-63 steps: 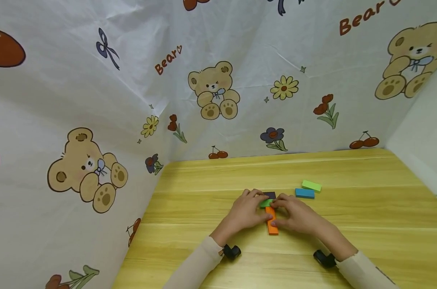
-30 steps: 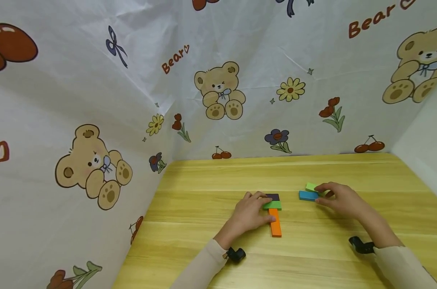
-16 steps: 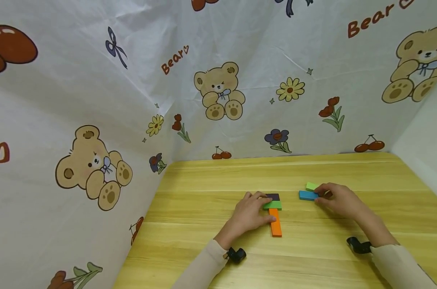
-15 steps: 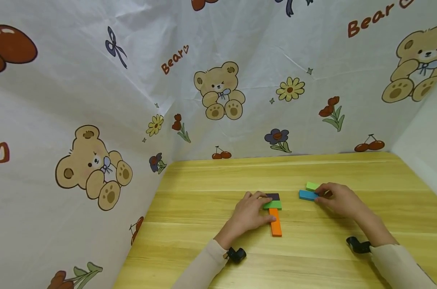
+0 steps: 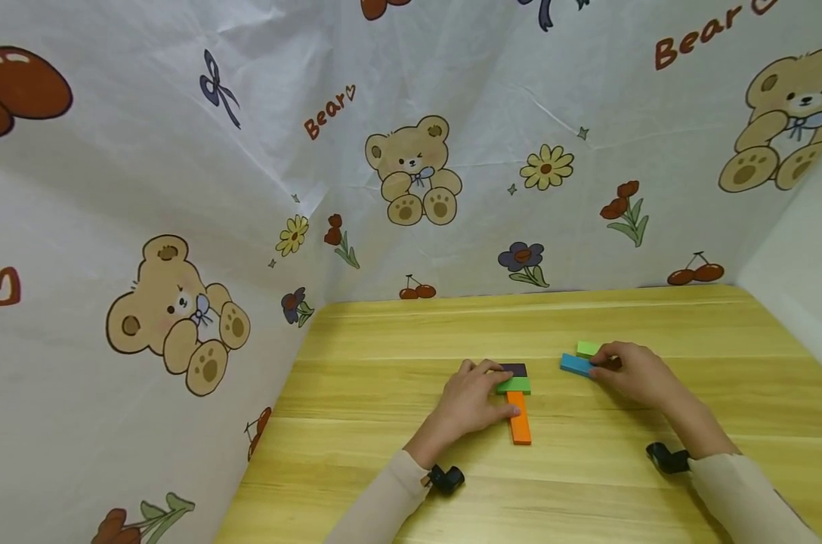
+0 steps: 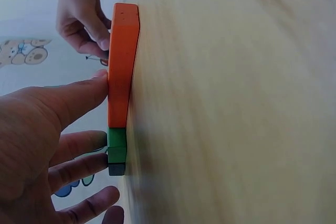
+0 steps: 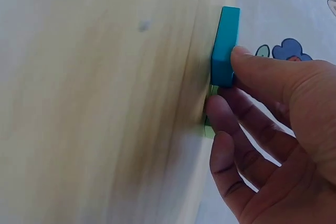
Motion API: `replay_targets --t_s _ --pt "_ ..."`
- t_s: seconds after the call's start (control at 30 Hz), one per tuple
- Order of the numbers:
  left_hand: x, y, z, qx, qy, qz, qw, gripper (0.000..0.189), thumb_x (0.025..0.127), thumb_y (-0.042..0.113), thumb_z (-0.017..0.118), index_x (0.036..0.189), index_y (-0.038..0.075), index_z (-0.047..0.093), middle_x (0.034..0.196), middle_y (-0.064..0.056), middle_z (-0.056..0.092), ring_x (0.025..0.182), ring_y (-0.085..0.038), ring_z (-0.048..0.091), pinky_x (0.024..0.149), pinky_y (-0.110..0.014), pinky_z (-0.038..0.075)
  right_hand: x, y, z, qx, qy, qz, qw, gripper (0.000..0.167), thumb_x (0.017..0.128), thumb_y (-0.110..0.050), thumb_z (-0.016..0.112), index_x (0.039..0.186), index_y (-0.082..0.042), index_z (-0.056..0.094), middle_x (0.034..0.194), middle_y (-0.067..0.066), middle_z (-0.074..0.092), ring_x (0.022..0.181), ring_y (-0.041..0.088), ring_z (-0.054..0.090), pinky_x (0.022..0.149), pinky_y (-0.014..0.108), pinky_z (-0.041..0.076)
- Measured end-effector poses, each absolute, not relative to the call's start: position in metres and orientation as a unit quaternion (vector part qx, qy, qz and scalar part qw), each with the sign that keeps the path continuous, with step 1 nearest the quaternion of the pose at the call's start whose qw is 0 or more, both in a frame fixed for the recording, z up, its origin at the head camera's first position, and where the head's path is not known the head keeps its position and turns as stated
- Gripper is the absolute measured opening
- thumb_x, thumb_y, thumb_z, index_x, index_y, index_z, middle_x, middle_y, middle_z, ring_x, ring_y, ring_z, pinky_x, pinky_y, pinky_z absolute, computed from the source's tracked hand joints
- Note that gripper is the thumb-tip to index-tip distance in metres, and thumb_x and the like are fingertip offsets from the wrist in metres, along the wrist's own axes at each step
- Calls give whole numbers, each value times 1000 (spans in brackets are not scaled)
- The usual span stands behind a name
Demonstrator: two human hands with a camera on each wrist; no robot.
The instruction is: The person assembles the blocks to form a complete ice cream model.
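Note:
My left hand rests its fingertips on a row of flat blocks: the thumb on an orange block, other fingers on a green block and a dark block. The orange block points toward me, with its far end against the green one; the dark block lies just beyond. Farther right, my right hand pinches a blue block by its right end, between thumb and fingers. In the right wrist view the blue block looks slightly tilted. Behind it lies a light green block, partly hidden by the fingers.
The blocks lie on a wood-grain tabletop. A white cloth printed with bears and flowers hangs at the back and left. Black wrist cameras sit at both cuffs.
My right hand has left the orange and green blocks and reached right to the blue block, which it now pinches and has turned slightly. The left hand has stayed on the row.

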State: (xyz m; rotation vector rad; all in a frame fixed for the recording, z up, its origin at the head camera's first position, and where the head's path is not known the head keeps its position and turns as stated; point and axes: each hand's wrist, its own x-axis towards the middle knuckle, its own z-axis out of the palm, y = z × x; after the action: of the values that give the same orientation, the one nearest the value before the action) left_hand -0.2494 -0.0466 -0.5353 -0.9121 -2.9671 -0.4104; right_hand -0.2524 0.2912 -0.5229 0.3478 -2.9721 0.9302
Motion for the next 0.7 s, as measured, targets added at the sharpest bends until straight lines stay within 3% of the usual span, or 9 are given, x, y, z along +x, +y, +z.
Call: replay_targets --t_s 0.33,0.7 --pt "-249 -46 -534 -290 -948 -130 4 67 96 70 69 154 37 60 156 15 58 116 -15 53 86 -24 45 -273 271 -521 116 -948 295 3 18 101 -20 75 112 -5 79 120 22 77 106 37 72 94 61 57" --pt "-249 -46 -535 -283 -950 -130 -1 67 95 70 70 153 39 60 155 15 59 116 -14 52 88 -25 46 -291 251 -519 114 -950 292 1 17 101 -18 75 110 -4 78 118 22 76 93 29 65 90 57 55"
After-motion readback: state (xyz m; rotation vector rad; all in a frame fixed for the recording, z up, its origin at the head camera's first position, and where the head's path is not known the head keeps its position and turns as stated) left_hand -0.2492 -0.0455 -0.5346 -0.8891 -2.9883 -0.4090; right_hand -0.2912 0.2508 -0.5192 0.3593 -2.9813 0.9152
